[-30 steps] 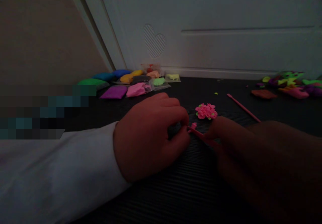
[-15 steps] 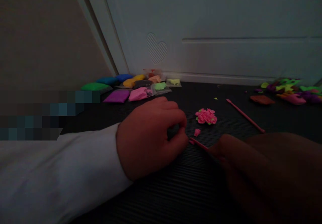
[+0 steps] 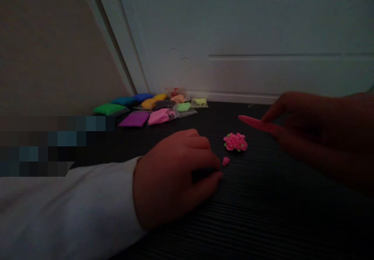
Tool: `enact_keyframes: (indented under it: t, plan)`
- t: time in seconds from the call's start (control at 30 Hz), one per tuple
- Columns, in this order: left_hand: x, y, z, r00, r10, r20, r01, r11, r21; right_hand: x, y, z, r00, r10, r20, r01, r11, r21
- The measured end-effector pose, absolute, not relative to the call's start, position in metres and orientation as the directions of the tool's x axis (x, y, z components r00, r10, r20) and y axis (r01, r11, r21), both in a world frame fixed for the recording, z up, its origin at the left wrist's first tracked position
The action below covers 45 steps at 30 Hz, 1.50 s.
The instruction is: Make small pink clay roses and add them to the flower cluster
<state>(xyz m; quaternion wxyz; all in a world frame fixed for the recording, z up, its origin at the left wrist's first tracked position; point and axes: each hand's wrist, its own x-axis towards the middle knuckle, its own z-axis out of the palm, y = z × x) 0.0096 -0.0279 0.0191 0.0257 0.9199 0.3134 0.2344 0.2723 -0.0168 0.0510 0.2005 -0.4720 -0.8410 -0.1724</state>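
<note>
A big white panel [image 3: 248, 26] with stripy hearts stands at the back, and the black top [image 3: 204, 229] with thin lines runs up to its bottom edge. The black top shows between the two hands and along the near side.

The right hand [image 3: 318, 127] pinches a flat, pink stick tool [image 3: 254, 123] up off the top. The left hand [image 3: 175, 182] is curled narrow, thumb and finger close together; I can't tell if they hold anything.

Back on the left are a soft purple packet [image 3: 134, 119], a puffy green packet [image 3: 109, 109] and see-through bags with pink clay [image 3: 161, 116], light green clay [image 3: 184, 107] and pale yellow clay [image 3: 200, 101] inside.

A bumpy pink flower bunch [image 3: 235, 142] with green bits sits between the hands. A tiny pink lump [image 3: 226, 161] lies near the left fingertips.
</note>
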Motion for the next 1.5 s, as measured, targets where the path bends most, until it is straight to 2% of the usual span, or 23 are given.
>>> enact_keyframes:
  t: [0.1, 0.2, 0.27, 0.33, 0.5, 0.77, 0.93, 1.2, 1.33, 1.5]
  plan:
    - [0.007, -0.024, 0.020, 0.751, 0.516, 0.412, 0.501, -0.852, 0.153, 0.273, 0.007, 0.052, -0.470, 0.760, 0.449, 0.881, 0.438, 0.180]
    - [0.001, -0.013, 0.023, 0.725, 0.497, 0.477, 0.499, -0.856, 0.134, 0.276, 0.022, 0.043, -0.433, 0.820, 0.375, 0.900, 0.374, 0.222]
    - [-0.004, -0.002, 0.026, 0.676, 0.546, 0.494, 0.562, -0.816, 0.134, 0.277, 0.027, 0.035, -0.418, 0.840, 0.345, 0.902, 0.340, 0.265]
    - [-0.009, 0.008, 0.026, 0.654, 0.616, 0.440, 0.624, -0.767, 0.146, 0.277, 0.027, 0.028, -0.416, 0.850, 0.323, 0.896, 0.322, 0.307]
    - [-0.013, 0.015, 0.021, 0.630, 0.700, 0.337, 0.650, -0.712, 0.265, 0.276, 0.024, 0.018, -0.425, 0.856, 0.294, 0.875, 0.305, 0.376]
    - [-0.005, 0.011, 0.020, 0.572, 0.751, 0.330, 0.688, -0.658, 0.307, 0.275, 0.025, 0.009, -0.420, 0.844, 0.335, 0.869, 0.268, 0.416]
    - [-0.004, 0.013, 0.016, 0.547, 0.739, 0.393, 0.682, -0.666, 0.302, 0.277, 0.025, 0.008, -0.461, 0.822, 0.336, 0.860, 0.319, 0.398]
    - [-0.009, 0.022, 0.016, 0.561, 0.715, 0.418, 0.716, -0.672, 0.190, 0.275, 0.026, 0.006, -0.532, 0.770, 0.352, 0.842, 0.438, 0.314]
    - [-0.011, 0.024, 0.014, 0.600, 0.685, 0.413, 0.704, -0.698, 0.135, 0.274, 0.025, 0.009, -0.577, 0.692, 0.433, 0.816, 0.504, 0.282]
    - [-0.006, 0.015, 0.018, 0.605, 0.648, 0.463, 0.695, -0.713, 0.090, 0.268, 0.014, 0.017, -0.641, 0.511, 0.573, 0.711, 0.676, 0.193]
